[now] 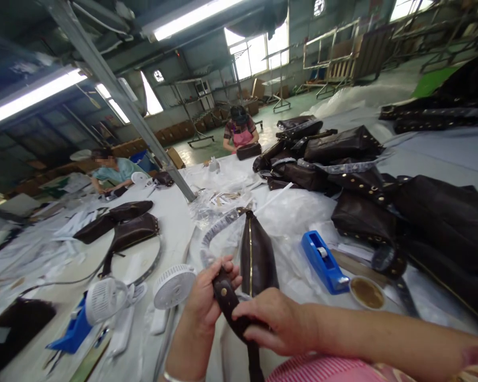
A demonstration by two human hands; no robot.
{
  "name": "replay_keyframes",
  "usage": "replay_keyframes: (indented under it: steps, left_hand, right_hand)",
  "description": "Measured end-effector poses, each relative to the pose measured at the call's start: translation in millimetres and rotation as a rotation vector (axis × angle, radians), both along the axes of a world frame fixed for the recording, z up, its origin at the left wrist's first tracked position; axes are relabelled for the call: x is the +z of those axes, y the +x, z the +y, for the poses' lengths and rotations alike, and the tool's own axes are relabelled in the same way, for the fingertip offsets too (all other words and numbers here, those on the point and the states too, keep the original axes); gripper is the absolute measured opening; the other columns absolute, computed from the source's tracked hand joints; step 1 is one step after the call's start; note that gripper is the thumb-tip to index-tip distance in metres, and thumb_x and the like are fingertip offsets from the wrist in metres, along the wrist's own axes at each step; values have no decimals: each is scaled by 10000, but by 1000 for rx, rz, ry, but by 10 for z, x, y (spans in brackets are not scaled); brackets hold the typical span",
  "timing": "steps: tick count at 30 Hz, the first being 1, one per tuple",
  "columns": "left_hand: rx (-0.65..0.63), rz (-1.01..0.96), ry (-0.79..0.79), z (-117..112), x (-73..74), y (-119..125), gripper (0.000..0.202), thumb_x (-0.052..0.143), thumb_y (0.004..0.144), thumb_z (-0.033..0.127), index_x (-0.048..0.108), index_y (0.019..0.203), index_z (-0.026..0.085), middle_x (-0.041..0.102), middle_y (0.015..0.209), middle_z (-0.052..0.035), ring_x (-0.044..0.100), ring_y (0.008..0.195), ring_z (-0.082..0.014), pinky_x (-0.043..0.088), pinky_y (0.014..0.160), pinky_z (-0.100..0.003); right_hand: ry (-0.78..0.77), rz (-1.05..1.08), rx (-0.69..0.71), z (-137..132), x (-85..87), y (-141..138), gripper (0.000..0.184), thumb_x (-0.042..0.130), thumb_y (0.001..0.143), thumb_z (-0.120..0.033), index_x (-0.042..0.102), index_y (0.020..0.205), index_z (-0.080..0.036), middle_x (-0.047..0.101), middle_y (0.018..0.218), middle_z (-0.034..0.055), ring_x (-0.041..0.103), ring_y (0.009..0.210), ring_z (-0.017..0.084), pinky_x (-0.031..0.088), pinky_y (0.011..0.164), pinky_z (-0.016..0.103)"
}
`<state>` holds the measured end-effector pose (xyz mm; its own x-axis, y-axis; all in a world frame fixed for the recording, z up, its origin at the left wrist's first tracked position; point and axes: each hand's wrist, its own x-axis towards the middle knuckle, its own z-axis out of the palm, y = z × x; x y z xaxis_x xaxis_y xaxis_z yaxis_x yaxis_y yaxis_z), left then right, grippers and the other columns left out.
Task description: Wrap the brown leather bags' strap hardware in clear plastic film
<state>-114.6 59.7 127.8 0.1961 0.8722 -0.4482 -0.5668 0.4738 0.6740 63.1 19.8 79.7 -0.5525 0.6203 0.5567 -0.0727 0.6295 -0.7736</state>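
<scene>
L hand: fingers curled round brown strap, gripping it.
R hand: thumb + fingers pinched on same strap, just R of L hand.
Brown bag: gold zip down its length, just beyond both hands.
Fan: white, just L of L hand.
Tape disp.: blue, beyond R hand & to its R.
Bag pile: dk brown, well past R hand.
Co-worker: pink apron, far beyond both hands, w/ dk bag.
</scene>
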Motion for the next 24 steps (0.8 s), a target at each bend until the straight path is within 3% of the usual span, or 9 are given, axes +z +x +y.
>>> replay_keyframes:
  steps: [4, 7, 9, 11, 14, 16, 19, 21, 24]
  left_hand:
    - [-252, 25, 142, -190, 221, 8, 260, 582, 915, 328, 650, 1028, 103, 544, 553, 45, 434, 367, -51, 456, 395, -191]
    - [-518, 35, 180, -401, 98, 10, 326, 538, 929, 391, 655, 1023, 101, 587, 502, 7, 391, 300, -49, 352, 326, -155]
    - [-662, 66, 142, -521, -59, -4, 364, 558, 912, 425, 666, 996, 87, 631, 516, -38, 449, 322, -63, 292, 325, -134]
    - [-746, 111, 69, -613, -230, -56, 382, 621, 872, 440, 680, 954, 71, 660, 551, -67, 510, 377, -76, 306, 355, -135]
    - [-754, 149, 4, -676, -461, -193, 392, 727, 797, 405, 678, 988, 66, 723, 709, -124, 636, 537, -123, 416, 458, -158]
    - [-689, 101, -4, -645, -587, -269, 500, 772, 751, 398, 633, 1128, 99, 736, 966, -187, 714, 776, -217, 507, 563, -220]
    - [-491, 15, -36, -492, -734, -253, 626, 753, 741, 495, 558, 1231, 157, 650, 1218, -210, 656, 1072, -330, 570, 707, -372]
    - [-374, 51, -75, -368, -811, -135, 579, 717, 762, 542, 568, 1162, 150, 674, 1137, -192, 674, 1002, -299, 570, 723, -391]
    - [-325, 203, -132, -257, -898, 130, 510, 687, 782, 570, 571, 1018, 133, 658, 769, -58, 612, 590, -134, 529, 576, -291]
  right_hand:
    - [-746, 347, -22, 228, -197, 40, 378, 622, 886, -453, 522, 1136, -188, 641, 797, 5, 580, 607, 105, 431, 539, 201]
    - [-1188, 607, 28, 586, -330, 52, 465, 528, 896, -601, 549, 1100, -183, 665, 1021, 86, 659, 801, 163, 504, 620, 249]
    - [-1376, 762, 91, 860, -401, 57, 522, 429, 918, -644, 566, 1092, -170, 666, 1075, 120, 674, 903, 212, 541, 679, 311]
    - [-1484, 904, 95, 1126, -457, 56, 518, 390, 935, -630, 571, 1059, -160, 681, 1040, 130, 684, 908, 238, 556, 696, 359]
    - [-1536, 1006, -19, 1434, -522, 19, 319, 416, 986, -443, 562, 1013, -161, 694, 855, 82, 695, 776, 208, 556, 646, 338]
    - [-1527, 984, -98, 1536, -562, -42, 209, 426, 996, -316, 562, 993, -157, 663, 720, 39, 672, 654, 174, 547, 601, 303]
    - [-1520, 921, -131, 1535, -635, -165, 162, 452, 988, -271, 565, 980, -155, 641, 665, 20, 645, 576, 158, 542, 567, 290]
    - [-1528, 894, -136, 1489, -687, -230, 143, 476, 978, -268, 564, 968, -156, 633, 657, 15, 640, 564, 155, 544, 565, 290]
    - [-1539, 868, -130, 1469, -743, -248, 143, 507, 969, -291, 561, 963, -159, 610, 637, 2, 632, 549, 151, 543, 556, 289]
